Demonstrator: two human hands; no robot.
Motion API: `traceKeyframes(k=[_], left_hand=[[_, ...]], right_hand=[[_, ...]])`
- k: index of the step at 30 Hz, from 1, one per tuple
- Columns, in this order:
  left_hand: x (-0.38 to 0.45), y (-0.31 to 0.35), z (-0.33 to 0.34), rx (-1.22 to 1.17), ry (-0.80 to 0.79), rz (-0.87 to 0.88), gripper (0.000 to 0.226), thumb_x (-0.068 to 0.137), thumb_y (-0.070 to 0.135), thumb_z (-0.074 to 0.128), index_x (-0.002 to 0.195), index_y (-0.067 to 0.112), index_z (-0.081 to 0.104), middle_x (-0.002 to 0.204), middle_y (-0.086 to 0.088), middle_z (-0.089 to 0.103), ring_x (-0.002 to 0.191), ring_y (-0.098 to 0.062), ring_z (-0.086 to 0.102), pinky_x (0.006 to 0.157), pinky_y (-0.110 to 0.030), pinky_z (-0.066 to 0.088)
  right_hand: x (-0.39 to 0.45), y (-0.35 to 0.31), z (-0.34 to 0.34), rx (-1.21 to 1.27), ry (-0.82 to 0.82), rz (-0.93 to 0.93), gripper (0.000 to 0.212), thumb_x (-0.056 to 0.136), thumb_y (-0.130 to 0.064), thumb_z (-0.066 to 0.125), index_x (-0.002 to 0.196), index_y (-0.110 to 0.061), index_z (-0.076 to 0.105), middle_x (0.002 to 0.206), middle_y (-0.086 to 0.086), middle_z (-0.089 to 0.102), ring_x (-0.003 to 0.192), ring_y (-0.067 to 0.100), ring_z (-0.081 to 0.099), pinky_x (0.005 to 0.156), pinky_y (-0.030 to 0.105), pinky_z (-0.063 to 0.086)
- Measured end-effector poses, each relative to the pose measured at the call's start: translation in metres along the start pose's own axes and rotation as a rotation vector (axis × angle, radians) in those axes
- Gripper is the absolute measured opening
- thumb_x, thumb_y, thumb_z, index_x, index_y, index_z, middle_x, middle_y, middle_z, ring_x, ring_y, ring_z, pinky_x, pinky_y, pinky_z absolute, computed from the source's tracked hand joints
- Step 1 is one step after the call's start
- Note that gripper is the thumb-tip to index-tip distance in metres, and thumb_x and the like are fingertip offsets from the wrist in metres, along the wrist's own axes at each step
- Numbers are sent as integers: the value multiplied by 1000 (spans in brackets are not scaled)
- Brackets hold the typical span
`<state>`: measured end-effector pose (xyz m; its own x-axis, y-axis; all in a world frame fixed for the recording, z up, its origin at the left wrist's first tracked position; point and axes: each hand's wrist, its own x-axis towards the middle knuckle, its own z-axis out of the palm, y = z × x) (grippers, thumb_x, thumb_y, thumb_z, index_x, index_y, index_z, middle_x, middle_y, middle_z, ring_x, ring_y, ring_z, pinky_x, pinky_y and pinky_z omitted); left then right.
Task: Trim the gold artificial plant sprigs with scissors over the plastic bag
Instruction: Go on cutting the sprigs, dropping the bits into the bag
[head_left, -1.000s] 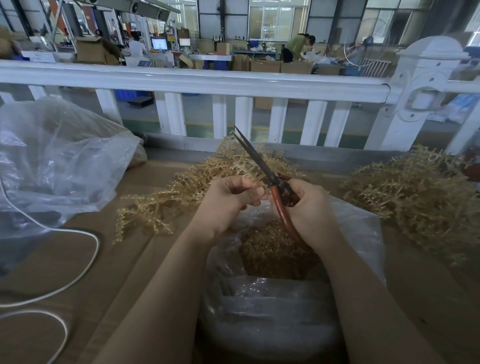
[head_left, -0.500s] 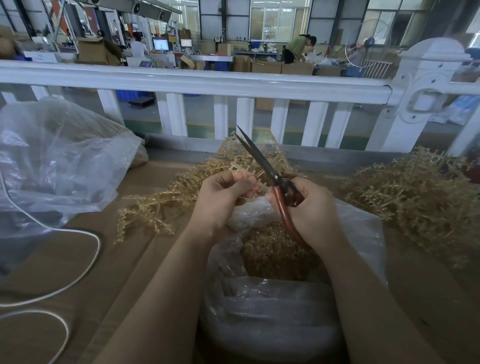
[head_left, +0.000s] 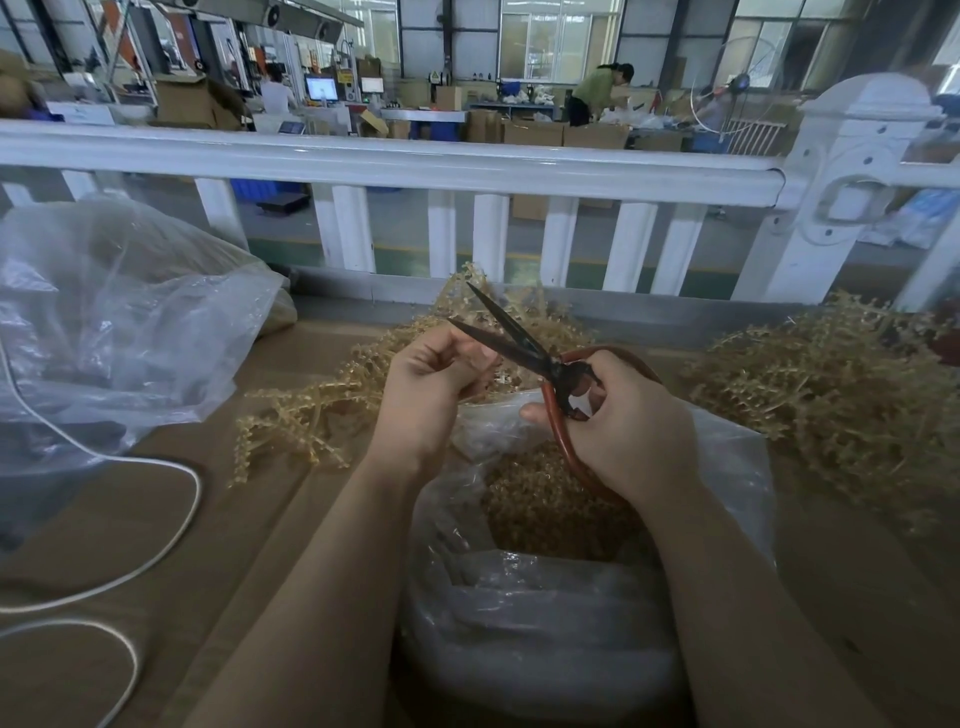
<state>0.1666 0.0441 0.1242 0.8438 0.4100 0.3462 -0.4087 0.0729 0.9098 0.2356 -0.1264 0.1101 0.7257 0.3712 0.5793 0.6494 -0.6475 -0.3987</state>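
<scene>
My right hand (head_left: 621, 426) grips red-handled scissors (head_left: 524, 345), whose dark blades stand spread apart and point up and to the left. My left hand (head_left: 434, 382) pinches a small gold sprig piece right at the blades; the piece is mostly hidden in my fingers. Both hands hover over an open clear plastic bag (head_left: 727, 467) that holds a heap of gold trimmings (head_left: 540, 504). Loose gold sprigs (head_left: 306, 410) lie on the brown table to the left of the bag.
A big pile of gold sprigs (head_left: 831, 395) fills the right of the table. A crumpled clear plastic bag (head_left: 104, 322) and a white cable (head_left: 176, 525) lie at the left. A white railing (head_left: 415, 161) runs behind the table, with a workshop and people beyond it.
The scissor blades were together a second ago and now stand spread apart. My right hand has shifted a little right; my left hand stays at the blades.
</scene>
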Motion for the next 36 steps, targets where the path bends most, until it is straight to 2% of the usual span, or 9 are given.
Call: traceKeyframes(k=[2, 7, 11, 15, 17, 22, 26, 36], left_hand=[[0, -1, 0, 5, -5, 4, 19, 92, -7, 58, 83, 8, 65, 74, -14, 46, 66, -21, 39, 65, -28, 38], [1, -4, 0, -1, -8, 8, 21, 91, -9, 58, 84, 8, 67, 82, -17, 49, 75, -27, 38, 67, -34, 34], [1, -4, 0, -15, -53, 22, 19, 92, -7, 57, 89, 7, 67, 84, -19, 47, 78, -28, 37, 67, -32, 35], [1, -4, -1, -18, -65, 8, 21, 93, -6, 56, 89, 11, 68, 77, -13, 54, 75, -23, 47, 73, -26, 45], [1, -4, -2, -19, -77, 8, 22, 94, -6, 55, 89, 11, 69, 78, -8, 57, 75, -17, 51, 73, -23, 47], [3, -6, -3, -44, -97, -3, 21, 94, -4, 56, 90, 11, 69, 81, -4, 63, 78, -14, 55, 78, -28, 46], [3, -7, -4, -53, -123, 5, 21, 94, -3, 55, 90, 12, 69, 77, 4, 66, 75, -9, 58, 76, -24, 47], [3, -7, -4, -70, -131, -10, 17, 94, -3, 55, 90, 8, 68, 80, -2, 64, 78, -13, 57, 78, -25, 47]], right_hand=[[1, 1, 1, -31, 6, -10, 61, 70, -89, 51, 98, -35, 58, 81, -23, 54, 67, 3, 51, 53, 12, 32], [2, 0, 2, -63, 9, -6, 63, 71, -88, 50, 97, -32, 62, 81, -14, 68, 70, 11, 64, 58, 28, 55], [1, -2, 0, -57, 50, -21, 66, 70, -90, 44, 91, -31, 63, 78, -16, 66, 69, 9, 63, 56, 24, 51], [0, -2, 0, -48, 62, -27, 77, 67, -94, 34, 88, -27, 65, 74, -14, 66, 66, 10, 64, 57, 26, 54], [0, -2, -1, -43, 70, -31, 77, 67, -94, 36, 88, -27, 66, 72, -14, 66, 63, 10, 62, 56, 24, 52], [-1, -2, -2, -13, 85, -78, 75, 70, -90, 43, 88, -22, 68, 70, -11, 66, 60, 12, 62, 54, 27, 53], [-2, -3, -3, 4, 81, -79, 71, 72, -87, 49, 91, -22, 70, 72, -9, 68, 61, 14, 63, 56, 32, 56], [-2, -4, -5, 27, 97, -91, 74, 70, -87, 49, 88, -19, 71, 70, -10, 65, 58, 13, 60, 55, 31, 54]])
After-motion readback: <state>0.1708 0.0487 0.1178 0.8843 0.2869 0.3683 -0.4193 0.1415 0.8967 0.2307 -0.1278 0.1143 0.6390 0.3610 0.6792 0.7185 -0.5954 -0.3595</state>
